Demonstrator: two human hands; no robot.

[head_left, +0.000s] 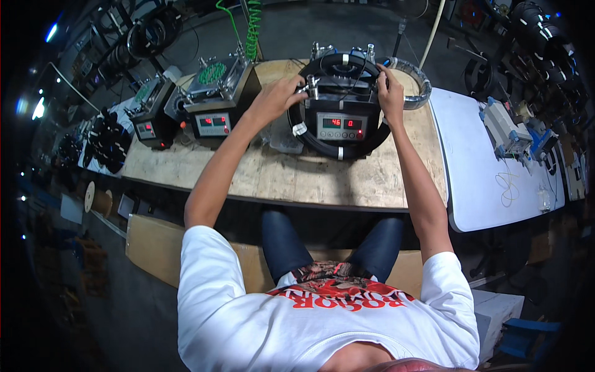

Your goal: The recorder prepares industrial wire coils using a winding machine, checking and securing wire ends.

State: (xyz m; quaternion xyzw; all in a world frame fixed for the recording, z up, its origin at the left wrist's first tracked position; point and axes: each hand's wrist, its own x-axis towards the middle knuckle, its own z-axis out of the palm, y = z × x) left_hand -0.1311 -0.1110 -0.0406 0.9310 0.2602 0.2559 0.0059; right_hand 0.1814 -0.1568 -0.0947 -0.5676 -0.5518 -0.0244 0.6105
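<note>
A coil of black cable (372, 144), bound with white ties, stands against the front of a dark machine (372, 118) with a red-lit display panel (339, 126). My left hand (276, 101) is at the coil's upper left, with finger and thumb closed around a silver metal clamp (312, 87) on the machine. At the coil's upper right, my right hand (390, 98) has its fingers bent around the cable; their tips are partly hidden. A small blue piece (385, 62) shows just above those fingers.
Two similar machines stand to the left on the wooden table (297, 183), the nearer with a green disc (212, 73) on top. A film-wrapped ring (424, 84) lies at the right. Beyond is a white table (480, 192) holding a grey-and-blue device (508, 127). A green coiled hose (251, 37) hangs behind.
</note>
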